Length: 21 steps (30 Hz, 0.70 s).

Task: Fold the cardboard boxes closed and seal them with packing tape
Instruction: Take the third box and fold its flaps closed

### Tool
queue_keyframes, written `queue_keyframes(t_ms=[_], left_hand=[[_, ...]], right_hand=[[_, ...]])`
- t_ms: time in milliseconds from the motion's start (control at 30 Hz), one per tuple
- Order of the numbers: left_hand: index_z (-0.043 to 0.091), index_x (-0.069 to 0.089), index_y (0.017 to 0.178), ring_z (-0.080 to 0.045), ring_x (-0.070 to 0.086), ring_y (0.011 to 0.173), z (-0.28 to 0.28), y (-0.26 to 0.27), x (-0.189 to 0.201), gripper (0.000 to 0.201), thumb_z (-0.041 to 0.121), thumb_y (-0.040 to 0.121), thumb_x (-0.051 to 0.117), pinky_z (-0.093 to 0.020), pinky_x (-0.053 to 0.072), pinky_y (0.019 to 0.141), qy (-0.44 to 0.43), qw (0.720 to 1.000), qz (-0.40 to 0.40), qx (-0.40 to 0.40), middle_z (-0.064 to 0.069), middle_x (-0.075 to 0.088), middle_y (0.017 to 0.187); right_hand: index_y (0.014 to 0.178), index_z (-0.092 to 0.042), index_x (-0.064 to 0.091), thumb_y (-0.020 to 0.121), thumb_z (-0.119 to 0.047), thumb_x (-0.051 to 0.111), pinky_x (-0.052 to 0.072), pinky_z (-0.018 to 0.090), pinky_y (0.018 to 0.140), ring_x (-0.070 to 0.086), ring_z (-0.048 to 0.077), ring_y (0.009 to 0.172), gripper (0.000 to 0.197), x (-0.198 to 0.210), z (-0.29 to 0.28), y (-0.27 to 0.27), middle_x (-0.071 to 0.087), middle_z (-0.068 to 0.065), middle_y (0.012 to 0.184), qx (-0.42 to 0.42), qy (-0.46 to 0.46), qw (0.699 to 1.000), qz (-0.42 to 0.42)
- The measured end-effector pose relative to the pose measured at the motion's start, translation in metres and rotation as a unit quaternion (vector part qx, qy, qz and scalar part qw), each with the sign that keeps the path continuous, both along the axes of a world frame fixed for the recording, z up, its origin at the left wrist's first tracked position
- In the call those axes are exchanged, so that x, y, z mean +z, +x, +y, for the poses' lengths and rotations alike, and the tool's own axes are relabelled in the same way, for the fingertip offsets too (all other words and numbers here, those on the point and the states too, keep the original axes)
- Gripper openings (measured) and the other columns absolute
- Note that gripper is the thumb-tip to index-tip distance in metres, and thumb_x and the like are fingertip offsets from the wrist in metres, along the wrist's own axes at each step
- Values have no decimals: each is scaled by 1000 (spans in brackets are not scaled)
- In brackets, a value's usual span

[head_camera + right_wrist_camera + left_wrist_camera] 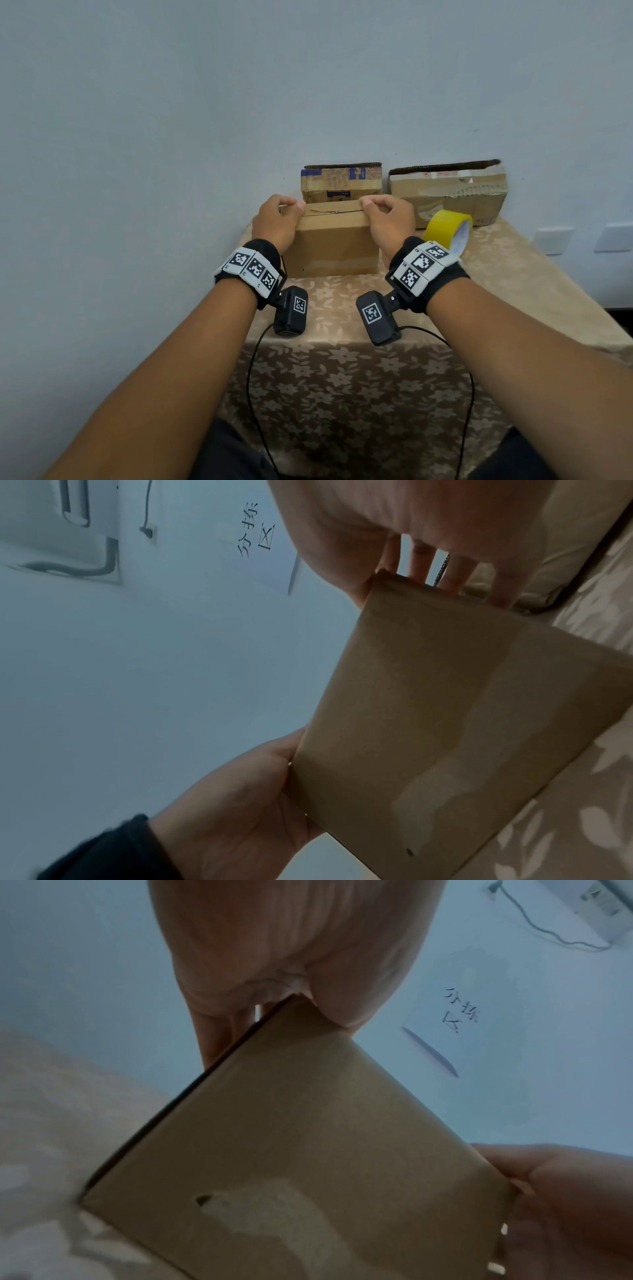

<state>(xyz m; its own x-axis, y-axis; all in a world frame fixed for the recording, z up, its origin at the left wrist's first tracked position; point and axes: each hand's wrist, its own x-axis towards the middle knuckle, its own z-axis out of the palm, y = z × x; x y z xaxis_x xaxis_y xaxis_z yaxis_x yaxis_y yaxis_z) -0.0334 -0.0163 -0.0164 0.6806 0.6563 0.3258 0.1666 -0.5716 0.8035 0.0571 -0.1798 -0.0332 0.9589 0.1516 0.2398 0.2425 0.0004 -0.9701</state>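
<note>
tape roll (448, 229) partly behind right wrist, wall sign (455, 1015) blurred

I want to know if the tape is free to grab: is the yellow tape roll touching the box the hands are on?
Apart. In the head view, the right hand sits between the tape roll and the front box.

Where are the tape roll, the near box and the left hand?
tape roll (445, 226), head view, yellow outer band.
near box (332, 248), head view, front wall.
left hand (275, 222), head view, back of the hand.
</note>
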Motion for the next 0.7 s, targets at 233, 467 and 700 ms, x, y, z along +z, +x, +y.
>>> queue_keyframes(t_ms=[233, 467, 700], left_hand=[[21, 66, 117, -13, 52, 114, -7, -4, 2, 31, 45, 101, 55, -26, 36, 91, 21, 1000, 3, -2, -2, 62, 131], [22, 59, 140, -19, 48, 136, -14, -5, 17, 37, 33, 107, 47, -33, 37, 115, 26, 998, -26, -43, -1, 55, 147], [23, 68, 122, -22, 50, 130, -22, 3, 23, 30, 35, 103, 49, -39, 40, 110, 86, 991, -103, -7, 1, 64, 133]], right_hand=[[116, -19, 76, 102, -18, 58, 48, 43, 109, 58, 20, 122, 22, 1, -6, -4, 69, 2, 125, 11, -11, 1000, -13], [111, -21, 75, 101, -20, 57, 49, 43, 107, 62, 17, 116, 20, 19, -14, 0, 70, -2, 119, 22, 41, 999, -10], [97, -21, 76, 98, -12, 55, 51, 22, 81, 64, -5, 92, 23, 31, -35, 3, 72, -10, 99, -22, 132, 991, -17]])
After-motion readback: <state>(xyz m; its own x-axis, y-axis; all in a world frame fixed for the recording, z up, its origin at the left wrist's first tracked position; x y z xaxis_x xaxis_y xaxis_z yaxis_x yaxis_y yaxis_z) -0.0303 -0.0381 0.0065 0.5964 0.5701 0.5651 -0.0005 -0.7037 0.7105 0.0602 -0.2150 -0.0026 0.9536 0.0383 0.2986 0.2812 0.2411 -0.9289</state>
